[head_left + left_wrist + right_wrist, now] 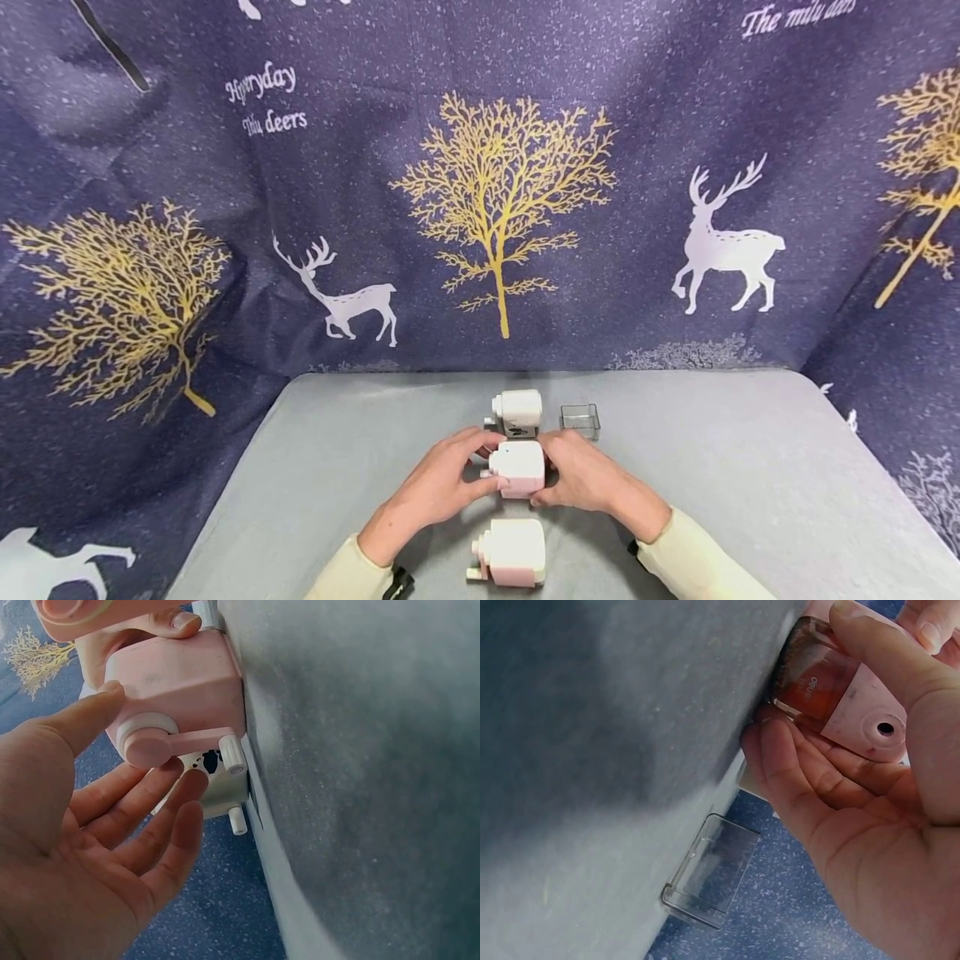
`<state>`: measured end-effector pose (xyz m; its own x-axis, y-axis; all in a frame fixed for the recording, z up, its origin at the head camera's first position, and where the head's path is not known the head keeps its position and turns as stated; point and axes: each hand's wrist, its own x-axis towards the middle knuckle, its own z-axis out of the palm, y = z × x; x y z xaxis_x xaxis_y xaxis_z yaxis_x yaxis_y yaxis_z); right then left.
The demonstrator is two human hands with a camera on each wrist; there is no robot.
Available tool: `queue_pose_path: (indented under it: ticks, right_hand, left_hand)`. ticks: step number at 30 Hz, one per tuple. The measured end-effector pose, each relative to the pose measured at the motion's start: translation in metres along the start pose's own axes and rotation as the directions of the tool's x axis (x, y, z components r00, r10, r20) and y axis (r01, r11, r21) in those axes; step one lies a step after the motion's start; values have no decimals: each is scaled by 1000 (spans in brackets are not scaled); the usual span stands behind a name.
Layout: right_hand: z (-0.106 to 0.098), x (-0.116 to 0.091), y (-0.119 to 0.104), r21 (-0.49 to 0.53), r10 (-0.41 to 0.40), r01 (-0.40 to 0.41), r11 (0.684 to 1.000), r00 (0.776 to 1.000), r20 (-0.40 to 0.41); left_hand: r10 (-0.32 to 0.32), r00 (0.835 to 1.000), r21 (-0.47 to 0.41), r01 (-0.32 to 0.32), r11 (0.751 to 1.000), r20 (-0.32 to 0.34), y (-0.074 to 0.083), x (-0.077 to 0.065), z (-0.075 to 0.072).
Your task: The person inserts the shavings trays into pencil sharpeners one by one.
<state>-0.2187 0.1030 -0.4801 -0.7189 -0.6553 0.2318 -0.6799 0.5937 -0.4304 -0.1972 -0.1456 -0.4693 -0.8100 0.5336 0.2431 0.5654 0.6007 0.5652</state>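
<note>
While left hand point(442, 479) and right hand point(583, 473) grip the middle sharpener point(522, 468) from opposite sides, press evenly, clear of its crank point(196, 741)

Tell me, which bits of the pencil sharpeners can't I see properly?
- Inside the tinted drawer of the middle pencil sharpener: right wrist view; dark, shiny plastic makes it unclear.
- Much of the nearest pencil sharpener: left wrist view; the top edge cuts it off.
- Part of the white pencil sharpener: left wrist view; the middle one and the left hand cover it.
</note>
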Motion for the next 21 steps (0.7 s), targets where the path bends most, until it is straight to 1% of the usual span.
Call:
queue_pose_path:
  ticks: [5, 11, 14, 21]
  right_hand:
    - [0, 0, 0, 11, 1, -1, 1000, 1000, 0]
    - [-1, -1, 1, 75, -4, 4, 997, 1000, 8]
    - [-2, -2, 2, 91, -5, 3, 996, 1000, 16]
    - [-3, -4, 3, 118, -12, 10, 993, 1000, 23]
  left_hand:
    - [1, 1000, 7, -1, 1000, 7, -1, 0, -1]
    - [18, 1000, 23, -18, 1000, 5, -1, 0, -1]
    - [23, 1000, 29, -23, 999, 13, -2, 0, -2]
    - [13, 1000, 35, -14, 999, 28, -3, -1, -3]
